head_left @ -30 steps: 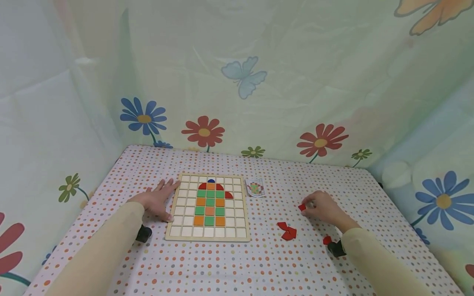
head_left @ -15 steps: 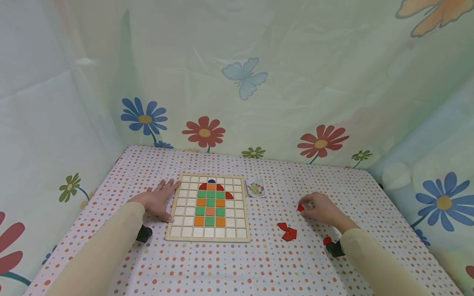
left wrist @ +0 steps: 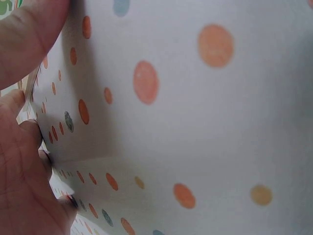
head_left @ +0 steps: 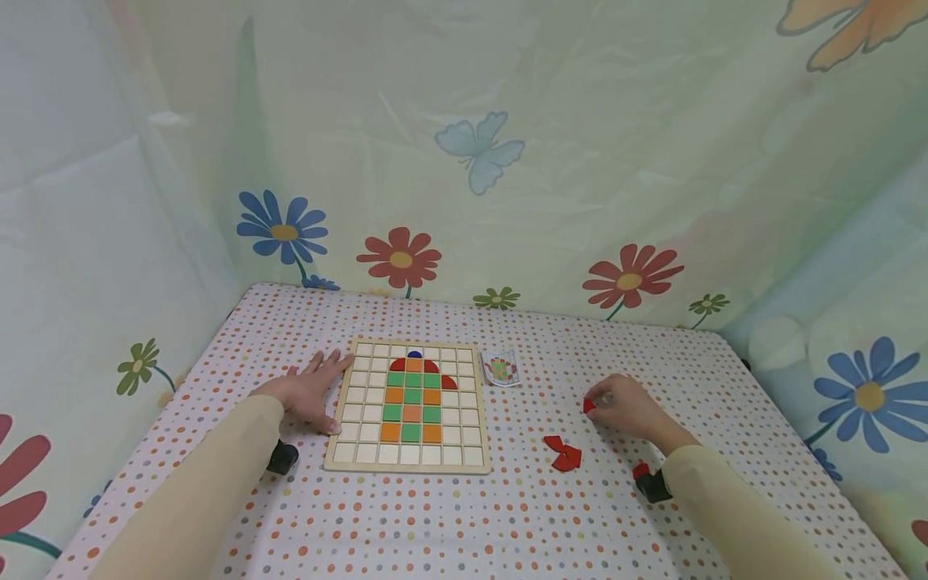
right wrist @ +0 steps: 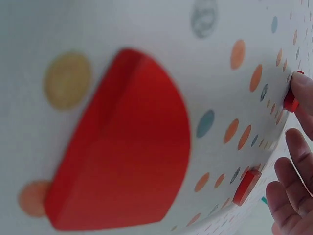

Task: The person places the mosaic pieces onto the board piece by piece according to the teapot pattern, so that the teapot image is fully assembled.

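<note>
A pale wooden grid board (head_left: 453,457) lies on the table, with green, orange, red and blue tiles set in some of its squares. My left hand (head_left: 308,395) rests with spread fingers at the board's left edge; the left wrist view catches its thumb (left wrist: 29,36) and fingers beside that edge. Off to the right, my right hand (head_left: 629,409) pinches a small red tile (head_left: 589,406) between thumb and fingers, low at the tabletop. The same red tile (right wrist: 291,100) is partly covered by the thumb in the right wrist view. A large red quarter-round tile (right wrist: 132,147) lies near that wrist.
Loose red tiles (head_left: 568,459) lie together between board and right hand. Another red tile (head_left: 641,470) sits beside the right wrist camera (head_left: 654,486). A small pattern card (head_left: 500,368) lies right of the board. Flowered sheeting (head_left: 536,225) closes off the table's back.
The red tile in my right hand has turned a little and shifted slightly left with the fingertips. My left hand and the board stay where they were.
</note>
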`<state>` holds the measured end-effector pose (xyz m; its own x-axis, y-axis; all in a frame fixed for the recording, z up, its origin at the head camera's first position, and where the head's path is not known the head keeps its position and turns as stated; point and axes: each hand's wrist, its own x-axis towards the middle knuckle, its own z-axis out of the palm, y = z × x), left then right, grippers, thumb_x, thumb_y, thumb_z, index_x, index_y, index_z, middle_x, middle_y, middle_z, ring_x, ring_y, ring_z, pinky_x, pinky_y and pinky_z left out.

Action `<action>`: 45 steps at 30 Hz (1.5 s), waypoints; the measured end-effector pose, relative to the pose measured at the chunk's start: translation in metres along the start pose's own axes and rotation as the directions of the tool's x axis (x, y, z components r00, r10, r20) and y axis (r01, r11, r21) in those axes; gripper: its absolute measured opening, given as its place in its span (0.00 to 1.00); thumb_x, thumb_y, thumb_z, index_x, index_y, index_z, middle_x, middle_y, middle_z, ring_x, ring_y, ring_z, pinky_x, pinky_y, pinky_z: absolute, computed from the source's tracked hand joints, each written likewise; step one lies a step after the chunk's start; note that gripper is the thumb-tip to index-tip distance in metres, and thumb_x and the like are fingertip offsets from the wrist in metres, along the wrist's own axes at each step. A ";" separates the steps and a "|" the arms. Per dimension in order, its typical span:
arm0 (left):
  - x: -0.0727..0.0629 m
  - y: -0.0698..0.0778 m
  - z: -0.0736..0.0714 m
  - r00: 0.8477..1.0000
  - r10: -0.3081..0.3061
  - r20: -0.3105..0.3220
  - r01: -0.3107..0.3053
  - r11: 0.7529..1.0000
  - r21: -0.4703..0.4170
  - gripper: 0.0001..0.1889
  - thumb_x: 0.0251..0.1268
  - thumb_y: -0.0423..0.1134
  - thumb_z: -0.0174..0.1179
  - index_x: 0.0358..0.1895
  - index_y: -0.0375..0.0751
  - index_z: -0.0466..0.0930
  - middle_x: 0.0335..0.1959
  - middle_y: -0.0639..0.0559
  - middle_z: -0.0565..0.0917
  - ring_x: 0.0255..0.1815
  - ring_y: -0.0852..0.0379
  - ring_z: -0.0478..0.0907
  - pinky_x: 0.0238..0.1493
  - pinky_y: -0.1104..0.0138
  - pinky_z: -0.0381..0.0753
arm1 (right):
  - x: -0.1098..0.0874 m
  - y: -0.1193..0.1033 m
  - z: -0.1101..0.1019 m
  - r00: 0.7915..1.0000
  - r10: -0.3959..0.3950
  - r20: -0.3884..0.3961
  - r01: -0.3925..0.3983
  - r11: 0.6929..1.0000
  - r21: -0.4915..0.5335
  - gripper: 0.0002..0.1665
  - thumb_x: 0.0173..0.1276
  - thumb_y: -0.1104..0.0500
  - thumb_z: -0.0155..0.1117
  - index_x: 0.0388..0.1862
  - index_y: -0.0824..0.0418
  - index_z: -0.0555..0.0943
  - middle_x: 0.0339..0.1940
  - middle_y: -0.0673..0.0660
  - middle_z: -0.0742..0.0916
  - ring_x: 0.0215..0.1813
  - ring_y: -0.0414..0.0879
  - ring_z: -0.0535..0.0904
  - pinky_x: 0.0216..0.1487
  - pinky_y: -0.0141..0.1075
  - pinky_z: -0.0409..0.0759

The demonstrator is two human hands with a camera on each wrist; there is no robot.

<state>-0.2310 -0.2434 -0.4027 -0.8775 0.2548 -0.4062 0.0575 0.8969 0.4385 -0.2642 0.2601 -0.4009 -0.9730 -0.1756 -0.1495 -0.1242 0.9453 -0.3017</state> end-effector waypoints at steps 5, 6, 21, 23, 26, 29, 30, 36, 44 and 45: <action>-0.001 0.000 -0.001 1.000 0.002 0.006 -0.002 1.000 0.008 0.61 0.53 0.41 0.78 0.84 0.41 0.41 0.85 0.33 0.37 0.84 0.31 0.29 0.80 0.32 0.33 | -0.001 -0.007 -0.001 1.000 0.013 -0.008 -0.013 1.000 0.005 0.14 0.63 0.62 0.73 0.47 0.67 0.87 0.56 0.71 0.83 0.63 0.70 0.75 0.63 0.65 0.76; -0.001 0.000 -0.001 1.000 0.003 0.007 -0.003 1.000 0.009 0.61 0.53 0.41 0.77 0.84 0.41 0.41 0.85 0.33 0.37 0.84 0.31 0.29 0.79 0.32 0.33 | -0.002 -0.010 -0.002 1.000 0.007 -0.014 -0.007 1.000 0.006 0.14 0.63 0.62 0.73 0.47 0.67 0.87 0.56 0.71 0.84 0.63 0.69 0.76 0.63 0.65 0.76; -0.003 -0.001 -0.001 1.000 0.028 -0.004 -0.028 1.000 0.002 0.62 0.51 0.41 0.79 0.84 0.40 0.43 0.84 0.31 0.38 0.84 0.29 0.30 0.79 0.30 0.35 | 0.006 -0.063 -0.003 0.985 -0.167 -0.048 0.171 0.981 0.095 0.12 0.65 0.62 0.72 0.46 0.65 0.87 0.51 0.64 0.87 0.63 0.65 0.78 0.65 0.62 0.76; -0.002 -0.001 -0.001 1.000 0.028 -0.006 -0.028 1.000 0.005 0.62 0.51 0.41 0.79 0.84 0.40 0.43 0.84 0.32 0.38 0.84 0.29 0.30 0.79 0.31 0.35 | 0.008 -0.071 -0.002 0.983 -0.175 -0.049 0.179 0.978 0.110 0.12 0.65 0.62 0.72 0.46 0.65 0.88 0.52 0.63 0.87 0.63 0.64 0.78 0.65 0.61 0.77; -0.001 -0.002 -0.001 1.000 0.028 -0.008 -0.028 1.000 0.008 0.62 0.51 0.42 0.79 0.84 0.40 0.43 0.84 0.32 0.38 0.84 0.29 0.30 0.79 0.31 0.35 | 0.011 -0.082 0.000 0.981 -0.190 -0.042 0.194 0.971 0.136 0.12 0.66 0.61 0.72 0.47 0.64 0.88 0.54 0.63 0.87 0.64 0.64 0.78 0.65 0.61 0.77; -0.001 -0.002 0.000 1.000 0.030 -0.007 -0.030 1.000 0.008 0.62 0.51 0.42 0.79 0.84 0.41 0.43 0.84 0.32 0.38 0.84 0.29 0.30 0.79 0.30 0.35 | 0.014 -0.092 0.003 0.980 -0.197 -0.033 0.200 0.964 0.174 0.13 0.67 0.60 0.72 0.49 0.63 0.88 0.57 0.64 0.86 0.66 0.63 0.77 0.66 0.60 0.77; -0.001 -0.002 0.000 1.000 0.029 -0.007 -0.029 1.000 0.007 0.62 0.51 0.42 0.79 0.84 0.41 0.43 0.84 0.32 0.38 0.84 0.29 0.30 0.79 0.30 0.35 | 0.016 -0.095 0.004 0.979 -0.202 -0.030 0.204 0.960 0.190 0.13 0.67 0.60 0.72 0.49 0.62 0.88 0.58 0.63 0.85 0.66 0.63 0.77 0.66 0.60 0.76; -0.002 -0.001 0.000 1.000 0.018 -0.009 -0.018 1.000 0.009 0.62 0.51 0.42 0.79 0.84 0.41 0.43 0.84 0.32 0.38 0.84 0.29 0.31 0.79 0.31 0.34 | 0.022 -0.115 0.011 0.968 -0.250 -0.039 0.251 0.935 0.250 0.10 0.67 0.61 0.72 0.46 0.61 0.88 0.55 0.61 0.86 0.66 0.61 0.78 0.68 0.60 0.75; -0.003 -0.001 -0.001 1.000 0.020 -0.004 -0.020 1.000 -0.004 0.62 0.51 0.42 0.79 0.84 0.41 0.43 0.85 0.32 0.38 0.84 0.30 0.30 0.79 0.32 0.34 | 0.029 -0.141 0.021 0.968 -0.249 -0.029 0.246 0.925 0.289 0.10 0.66 0.61 0.72 0.46 0.60 0.88 0.58 0.61 0.85 0.64 0.58 0.78 0.62 0.53 0.79; -0.003 -0.001 -0.001 1.000 0.019 -0.004 -0.019 1.000 -0.006 0.62 0.51 0.42 0.78 0.84 0.41 0.43 0.85 0.33 0.38 0.84 0.30 0.30 0.79 0.32 0.34 | 0.030 -0.144 0.023 0.969 -0.246 -0.026 0.242 0.924 0.295 0.10 0.66 0.61 0.72 0.46 0.60 0.89 0.58 0.60 0.85 0.64 0.57 0.77 0.63 0.53 0.79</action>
<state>-0.2291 -0.2454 -0.4017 -0.8782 0.2703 -0.3946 0.0710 0.8896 0.4512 -0.2716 0.1127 -0.3833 -0.9174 -0.3953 -0.0460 -0.2933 0.7498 -0.5931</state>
